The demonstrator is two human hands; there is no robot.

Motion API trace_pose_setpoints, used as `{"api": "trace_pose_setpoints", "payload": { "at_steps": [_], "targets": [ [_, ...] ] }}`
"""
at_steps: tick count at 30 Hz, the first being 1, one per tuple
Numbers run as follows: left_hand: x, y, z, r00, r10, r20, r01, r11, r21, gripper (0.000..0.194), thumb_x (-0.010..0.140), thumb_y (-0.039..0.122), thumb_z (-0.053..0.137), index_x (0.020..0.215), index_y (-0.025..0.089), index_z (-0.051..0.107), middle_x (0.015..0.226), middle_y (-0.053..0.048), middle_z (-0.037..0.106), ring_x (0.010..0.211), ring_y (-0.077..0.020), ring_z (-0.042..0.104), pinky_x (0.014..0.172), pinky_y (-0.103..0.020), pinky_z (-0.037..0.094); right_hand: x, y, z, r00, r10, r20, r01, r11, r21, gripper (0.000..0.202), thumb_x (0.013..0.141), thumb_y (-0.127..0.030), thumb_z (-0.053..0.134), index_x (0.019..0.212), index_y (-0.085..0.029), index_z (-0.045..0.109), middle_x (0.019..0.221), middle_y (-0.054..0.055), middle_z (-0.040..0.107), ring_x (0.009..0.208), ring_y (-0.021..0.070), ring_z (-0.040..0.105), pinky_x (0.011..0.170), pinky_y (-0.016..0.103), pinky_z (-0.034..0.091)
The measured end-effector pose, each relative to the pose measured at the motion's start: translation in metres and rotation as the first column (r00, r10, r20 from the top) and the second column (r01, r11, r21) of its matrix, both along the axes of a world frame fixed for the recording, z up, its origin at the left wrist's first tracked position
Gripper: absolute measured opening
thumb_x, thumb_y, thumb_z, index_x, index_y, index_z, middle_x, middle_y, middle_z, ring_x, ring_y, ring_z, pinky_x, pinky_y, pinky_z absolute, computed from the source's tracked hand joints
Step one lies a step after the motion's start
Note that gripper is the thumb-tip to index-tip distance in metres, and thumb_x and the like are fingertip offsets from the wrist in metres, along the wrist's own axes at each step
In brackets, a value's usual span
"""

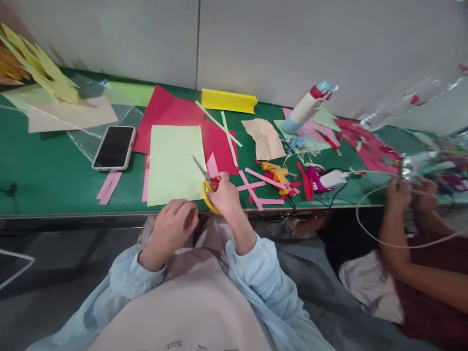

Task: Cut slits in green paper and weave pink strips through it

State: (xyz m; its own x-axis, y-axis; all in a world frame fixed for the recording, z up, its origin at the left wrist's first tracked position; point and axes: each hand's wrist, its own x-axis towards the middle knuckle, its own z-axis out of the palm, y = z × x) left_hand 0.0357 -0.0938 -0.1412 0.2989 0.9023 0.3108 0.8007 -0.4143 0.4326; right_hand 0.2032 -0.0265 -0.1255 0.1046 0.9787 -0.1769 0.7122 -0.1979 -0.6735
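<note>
My right hand (224, 196) grips scissors (208, 184) with yellow and red handles. Their metal blades point up and left over a pale green sheet of paper (175, 163), which lies near the table's front edge. My left hand (176, 222) is by the sheet's lower edge, its fingers loosely bent and the thumb a little apart, with nothing visible in them. Red paper (171, 109) lies partly under the green sheet. Two pale green strips (229, 139) cross on the red paper. Pink strips (252, 186) lie right of my right hand.
A phone (114, 147) lies at the left. Behind are a folded yellow piece (229, 101) and a bottle (305, 111). A yellow glue gun (276, 173) and white plug (333, 179) with cables lie right. Another person's hands (398, 195) hold something at the far right.
</note>
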Motion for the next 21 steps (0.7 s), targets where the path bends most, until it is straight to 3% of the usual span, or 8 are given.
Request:
{"api": "trace_pose_setpoints", "payload": {
  "at_steps": [3, 5, 6, 7, 9, 15, 18, 21],
  "targets": [
    [0.008, -0.016, -0.006, 0.973, -0.087, 0.212, 0.149, 0.944, -0.295, 0.039, 0.092, 0.039, 0.044, 0.058, 0.02, 0.05, 0.059, -0.002, 0.055, 0.06, -0.0151, 0.051, 0.059, -0.029, 0.041, 0.015, -0.012, -0.004, 0.934, -0.05, -0.355, 0.04, 0.999, -0.036, 0.039, 0.069, -0.027, 0.069, 0.101, -0.024, 0.046, 0.079, -0.002, 0.063, 0.067, 0.0169, 0.062, 0.062, 0.03, 0.048],
    [0.017, -0.023, -0.014, 0.891, -0.028, 0.454, 0.296, 0.794, -0.531, 0.042, 0.089, 0.047, 0.046, 0.057, 0.02, 0.046, 0.054, 0.001, 0.05, 0.053, -0.0124, 0.045, 0.053, -0.027, 0.036, 0.023, -0.024, -0.005, 0.815, -0.087, -0.573, 0.042, 0.995, -0.091, 0.045, 0.065, -0.031, 0.072, 0.1, -0.025, 0.045, 0.072, -0.006, 0.059, 0.053, 0.0108, 0.054, 0.051, 0.024, 0.044],
    [0.022, -0.026, -0.019, 0.816, 0.045, 0.576, 0.396, 0.682, -0.615, 0.041, 0.088, 0.052, 0.046, 0.061, 0.02, 0.046, 0.055, 0.001, 0.05, 0.052, -0.0118, 0.045, 0.052, -0.026, 0.036, 0.026, -0.03, -0.005, 0.757, -0.115, -0.643, 0.048, 0.991, -0.121, 0.048, 0.062, -0.031, 0.075, 0.099, -0.025, 0.045, 0.07, -0.008, 0.057, 0.048, 0.0083, 0.049, 0.047, 0.022, 0.04],
    [0.027, -0.028, -0.023, 0.734, 0.155, 0.661, 0.466, 0.593, -0.657, 0.041, 0.086, 0.055, 0.046, 0.065, 0.021, 0.047, 0.055, 0.002, 0.049, 0.049, -0.0114, 0.044, 0.049, -0.026, 0.035, 0.027, -0.038, -0.006, 0.709, -0.146, -0.69, 0.055, 0.987, -0.153, 0.051, 0.059, -0.031, 0.076, 0.098, -0.025, 0.045, 0.068, -0.009, 0.056, 0.045, 0.0064, 0.045, 0.044, 0.021, 0.037],
    [0.036, -0.031, -0.03, 0.601, 0.316, 0.734, 0.549, 0.504, -0.667, 0.042, 0.084, 0.06, 0.047, 0.07, 0.021, 0.05, 0.058, 0.002, 0.051, 0.048, -0.0113, 0.044, 0.049, -0.026, 0.034, 0.029, -0.054, -0.006, 0.651, -0.201, -0.732, 0.077, 0.977, -0.2, 0.054, 0.055, -0.029, 0.078, 0.097, -0.025, 0.044, 0.067, -0.011, 0.053, 0.041, 0.0041, 0.039, 0.04, 0.019, 0.032],
    [0.047, -0.037, -0.032, 0.44, 0.608, 0.66, 0.521, 0.426, -0.74, 0.044, 0.078, 0.06, 0.049, 0.061, 0.019, 0.052, 0.052, 0.001, 0.048, 0.046, -0.0107, 0.041, 0.044, -0.024, 0.029, 0.026, -0.092, -0.021, 0.588, -0.229, -0.776, 0.146, 0.973, -0.176, 0.053, 0.056, -0.023, 0.079, 0.095, -0.024, 0.044, 0.065, -0.011, 0.053, 0.046, 0.0046, 0.042, 0.041, 0.017, 0.03],
    [0.047, -0.036, -0.031, 0.462, 0.637, 0.618, 0.463, 0.421, -0.78, 0.038, 0.073, 0.052, 0.057, 0.054, 0.019, 0.05, 0.047, 0.002, 0.045, 0.043, -0.0093, 0.039, 0.043, -0.024, 0.028, 0.024, -0.102, -0.031, 0.556, -0.24, -0.796, 0.176, 0.97, -0.169, 0.055, 0.056, -0.026, 0.081, 0.096, -0.024, 0.044, 0.066, -0.009, 0.055, 0.048, 0.0056, 0.043, 0.042, 0.017, 0.03],
    [0.044, -0.034, -0.027, 0.502, 0.618, 0.605, 0.362, 0.485, -0.796, 0.038, 0.074, 0.049, 0.059, 0.052, 0.02, 0.05, 0.047, 0.003, 0.046, 0.043, -0.009, 0.039, 0.044, -0.023, 0.03, 0.022, -0.111, -0.036, 0.544, -0.235, -0.805, 0.218, 0.967, -0.135, 0.056, 0.06, -0.032, 0.082, 0.1, -0.025, 0.044, 0.07, -0.008, 0.055, 0.048, 0.0052, 0.042, 0.041, 0.018, 0.031]
  ]
}}
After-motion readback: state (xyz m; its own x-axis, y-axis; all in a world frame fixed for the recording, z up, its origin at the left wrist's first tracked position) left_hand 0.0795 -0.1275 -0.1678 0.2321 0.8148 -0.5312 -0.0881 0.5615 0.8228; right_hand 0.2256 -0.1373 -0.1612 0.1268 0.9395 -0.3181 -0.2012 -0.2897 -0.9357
